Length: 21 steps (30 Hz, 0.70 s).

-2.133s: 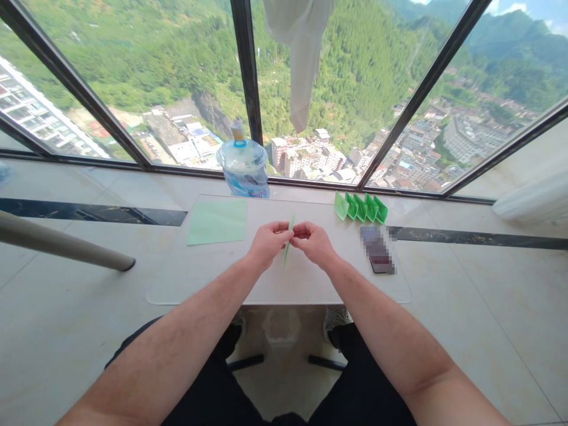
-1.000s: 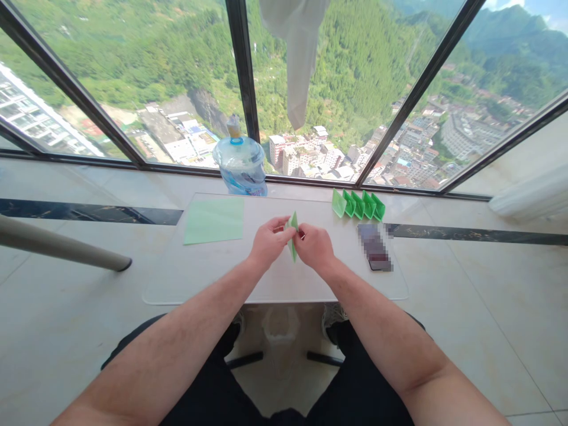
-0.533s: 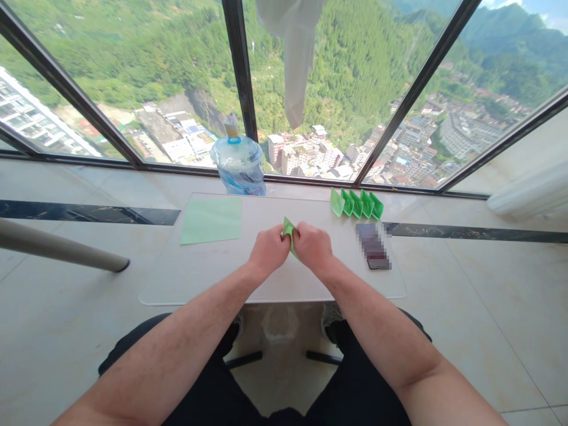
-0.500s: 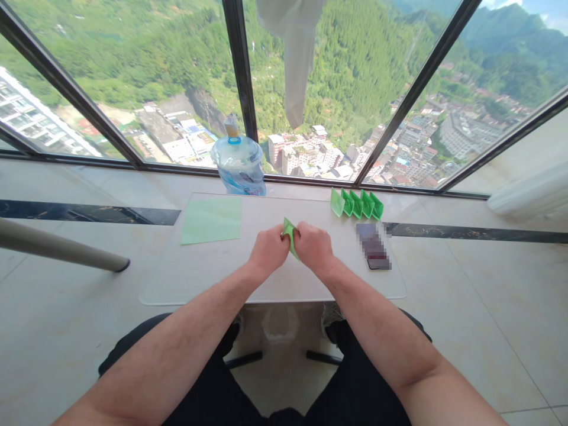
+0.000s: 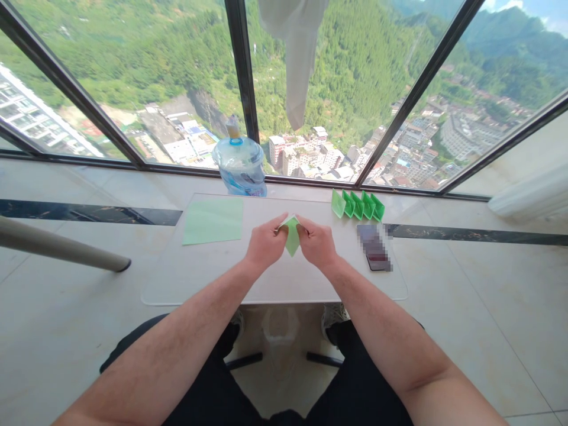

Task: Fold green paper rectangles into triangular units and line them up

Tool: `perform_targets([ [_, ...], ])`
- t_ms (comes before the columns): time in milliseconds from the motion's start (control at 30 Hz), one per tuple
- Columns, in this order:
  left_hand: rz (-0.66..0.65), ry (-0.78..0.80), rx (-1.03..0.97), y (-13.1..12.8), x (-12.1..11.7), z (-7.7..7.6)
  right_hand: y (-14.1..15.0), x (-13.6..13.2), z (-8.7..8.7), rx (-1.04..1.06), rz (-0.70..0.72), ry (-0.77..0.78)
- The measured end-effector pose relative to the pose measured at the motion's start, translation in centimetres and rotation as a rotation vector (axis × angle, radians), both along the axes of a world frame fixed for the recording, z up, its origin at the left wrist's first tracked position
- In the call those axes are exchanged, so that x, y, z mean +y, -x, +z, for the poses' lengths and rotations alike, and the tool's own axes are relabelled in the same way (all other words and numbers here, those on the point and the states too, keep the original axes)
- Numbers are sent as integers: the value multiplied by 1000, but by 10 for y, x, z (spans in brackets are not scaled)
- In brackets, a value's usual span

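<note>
A folded piece of light green paper (image 5: 291, 238) is held between both hands above the middle of the white table (image 5: 213, 278). My left hand (image 5: 267, 239) pinches its left edge, fingers closed. On the opposite edge, my right hand (image 5: 316, 239) grips the paper between thumb and fingers. The paper's front shows a pointed diamond shape with its tip down; its sides are hidden by the fingers. To the left lies a flat sheet of light green paper (image 5: 213, 221). Several folded green paper pieces (image 5: 357, 205) stand in a row at the table's back right.
A phone (image 5: 375, 247), partly blurred out, lies on the right of the table. Behind the table's back edge stands a large clear water jug (image 5: 241, 165) by the window. A grey-brown pole (image 5: 66, 245) reaches in from the left.
My hands have moved slightly apart at the paper and turned it, so a wider, diamond-shaped face now shows instead of a narrow one. Both hands keep hold of it.
</note>
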<state>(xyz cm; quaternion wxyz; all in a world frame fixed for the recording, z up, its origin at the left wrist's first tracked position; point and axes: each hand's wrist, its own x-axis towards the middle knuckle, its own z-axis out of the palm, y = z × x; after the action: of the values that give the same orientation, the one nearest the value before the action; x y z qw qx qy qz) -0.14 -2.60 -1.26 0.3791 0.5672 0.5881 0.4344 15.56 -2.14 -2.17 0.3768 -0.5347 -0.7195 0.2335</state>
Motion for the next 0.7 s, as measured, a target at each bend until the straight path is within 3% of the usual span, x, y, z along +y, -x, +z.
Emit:
perform_targets([
  [167, -84, 263, -492, -1, 4, -1, -1, 1, 1, 191, 74, 94],
  [333, -106, 313, -688, 1, 3, 5, -2, 6, -4, 345, 171, 155],
  [567, 33, 425, -687, 6, -1, 9, -8, 6, 0, 105, 202, -55],
  [700, -36, 458, -874, 11, -5, 16, -11, 6, 2, 50, 197, -99],
])
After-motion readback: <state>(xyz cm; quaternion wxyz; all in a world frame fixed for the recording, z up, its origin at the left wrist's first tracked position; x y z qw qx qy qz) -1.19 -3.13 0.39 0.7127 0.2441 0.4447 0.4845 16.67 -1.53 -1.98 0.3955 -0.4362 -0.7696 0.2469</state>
